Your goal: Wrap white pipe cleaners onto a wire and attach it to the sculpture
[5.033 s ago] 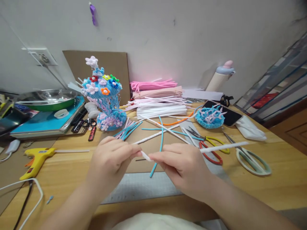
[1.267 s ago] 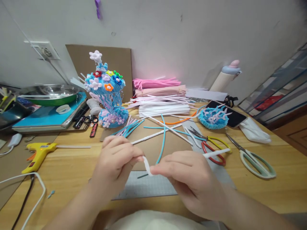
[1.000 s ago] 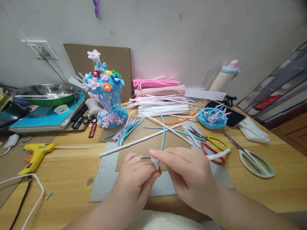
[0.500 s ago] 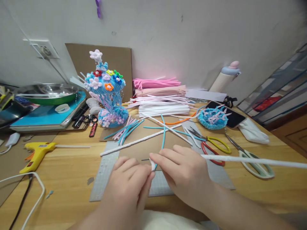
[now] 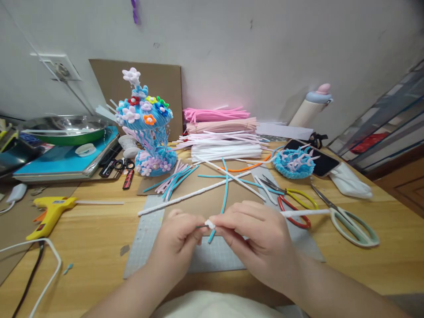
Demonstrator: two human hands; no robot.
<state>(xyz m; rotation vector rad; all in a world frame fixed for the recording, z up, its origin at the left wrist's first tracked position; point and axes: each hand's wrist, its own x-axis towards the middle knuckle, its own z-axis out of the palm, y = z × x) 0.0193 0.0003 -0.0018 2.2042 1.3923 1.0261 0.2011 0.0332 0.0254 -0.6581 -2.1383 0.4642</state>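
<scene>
My right hand pinches the small bent white end of a pipe cleaner, whose long tail comes out on the hand's far right side. My left hand is closed on a thin dark rod that meets the white end between my fingertips. Below the fingertips, a blue pipe cleaner lies across the mat. Around it are a long white pipe cleaner and other crossing blue and white ones. How far the rod goes into the white coil is hidden.
Red-and-yellow-handled scissors and pale green scissors lie to the right. A yellow glue gun is at left. Behind stand a decorated pipe-cleaner jellyfish, pipe-cleaner bundles and a blue fuzzy piece.
My left hand has turned, and the dark rod now shows at its fingers. The white end is more bunched. The white tail has drawn left, no longer reaching the right edge.
</scene>
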